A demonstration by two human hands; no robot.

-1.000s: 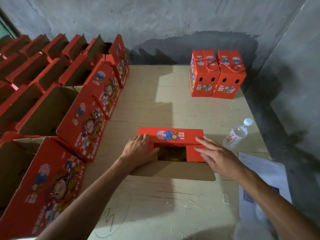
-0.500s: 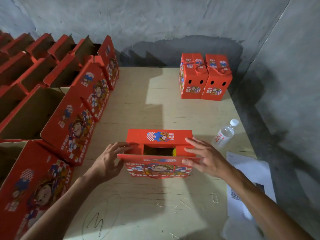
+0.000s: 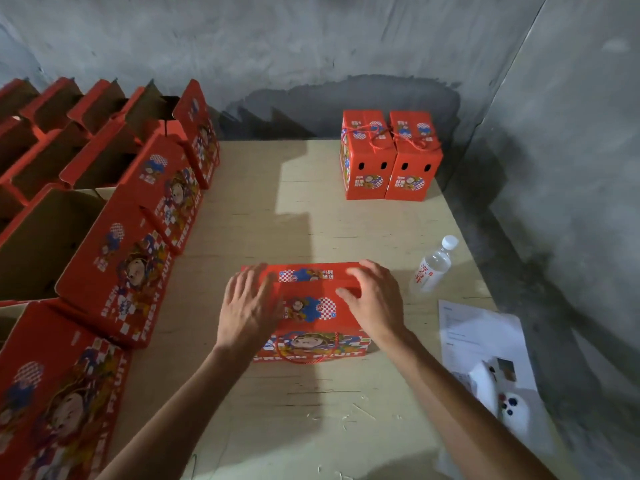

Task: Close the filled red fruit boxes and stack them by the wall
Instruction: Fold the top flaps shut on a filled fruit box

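A red fruit box [image 3: 308, 311] stands in the middle of the wooden table [image 3: 311, 410], its near top flap now folded over the opening. My left hand [image 3: 247, 308] presses flat on the left part of the lid with straight fingers. My right hand [image 3: 375, 299] lies on the right part, fingers slightly bent over the far flap. A red cord handle hangs on the box's front face. Two closed red boxes [image 3: 389, 157] with tied cords stand side by side by the back wall.
Several open red boxes [image 3: 114, 237] stand in rows along the left side of the table. A clear water bottle [image 3: 433, 268] lies right of the box. Papers [image 3: 481, 344] and a white object lie at the right edge, near the grey wall.
The near flap was lifted from lying flat on the table and folded over the top. Both hands moved from the box's sides onto the lid.
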